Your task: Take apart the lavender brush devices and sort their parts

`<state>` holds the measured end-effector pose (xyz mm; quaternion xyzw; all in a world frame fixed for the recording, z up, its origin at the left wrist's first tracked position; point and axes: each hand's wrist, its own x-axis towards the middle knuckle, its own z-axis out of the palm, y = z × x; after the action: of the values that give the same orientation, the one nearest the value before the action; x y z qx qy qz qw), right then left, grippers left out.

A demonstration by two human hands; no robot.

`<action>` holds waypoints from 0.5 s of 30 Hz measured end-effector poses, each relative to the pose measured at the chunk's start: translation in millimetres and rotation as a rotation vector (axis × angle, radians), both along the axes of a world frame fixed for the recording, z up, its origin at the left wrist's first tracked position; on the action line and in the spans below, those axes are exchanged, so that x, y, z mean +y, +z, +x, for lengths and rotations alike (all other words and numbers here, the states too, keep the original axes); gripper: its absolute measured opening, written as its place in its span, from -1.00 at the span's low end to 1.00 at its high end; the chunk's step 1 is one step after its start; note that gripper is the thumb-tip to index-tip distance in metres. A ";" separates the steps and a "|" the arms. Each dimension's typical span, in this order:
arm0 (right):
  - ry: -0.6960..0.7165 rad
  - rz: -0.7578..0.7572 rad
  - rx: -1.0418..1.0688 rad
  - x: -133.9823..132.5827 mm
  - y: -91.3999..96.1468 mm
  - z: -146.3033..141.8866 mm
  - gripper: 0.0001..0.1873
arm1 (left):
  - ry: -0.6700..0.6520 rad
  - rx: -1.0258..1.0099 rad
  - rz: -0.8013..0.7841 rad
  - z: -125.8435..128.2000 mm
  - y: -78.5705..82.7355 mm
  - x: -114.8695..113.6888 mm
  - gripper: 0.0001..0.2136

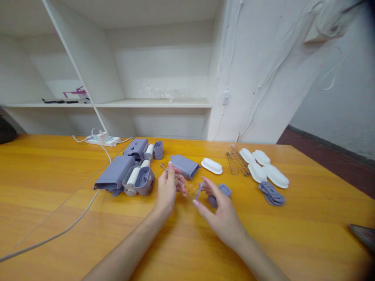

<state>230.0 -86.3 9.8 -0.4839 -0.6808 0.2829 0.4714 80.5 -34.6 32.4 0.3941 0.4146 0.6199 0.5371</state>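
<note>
My left hand pinches a thin wire coil spring, which stretches across the gap toward my right. Between thumb and fingertips, my right hand grips a flat grey-purple plate seen nearly edge-on, close to the spring's end; whether they touch is hard to tell. Behind my hands lies a grey-purple plastic housing, with a white oval lid to its right. A small grey-purple part sits just beyond my right hand, partly hidden by it.
Grey-purple housings and cups with white rolls stand at left. Several loose springs, white lids and stacked flat plates lie at right. A cable crosses the table from a power strip.
</note>
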 end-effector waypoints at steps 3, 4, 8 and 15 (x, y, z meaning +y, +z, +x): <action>0.079 -0.147 0.340 4.7 4.1 -0.1 -0.40 | -0.142 -0.119 -0.030 3.5 0.3 -3.4 -0.58; 0.099 -0.194 0.433 5.7 7.0 1.0 -0.42 | -0.204 -0.131 -0.022 4.4 0.3 -5.3 -0.60; 0.153 -0.378 0.651 5.0 21.2 6.6 -0.50 | -0.430 -0.039 0.077 5.2 0.6 -11.2 -0.62; 0.286 -0.555 0.735 -1.9 36.3 5.5 -0.62 | -0.402 0.194 0.084 2.0 2.8 -10.5 -0.67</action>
<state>235.4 -88.1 46.1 -0.3611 -0.4277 0.6681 0.4902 82.5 -45.0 35.2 0.5485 0.3511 0.4765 0.5906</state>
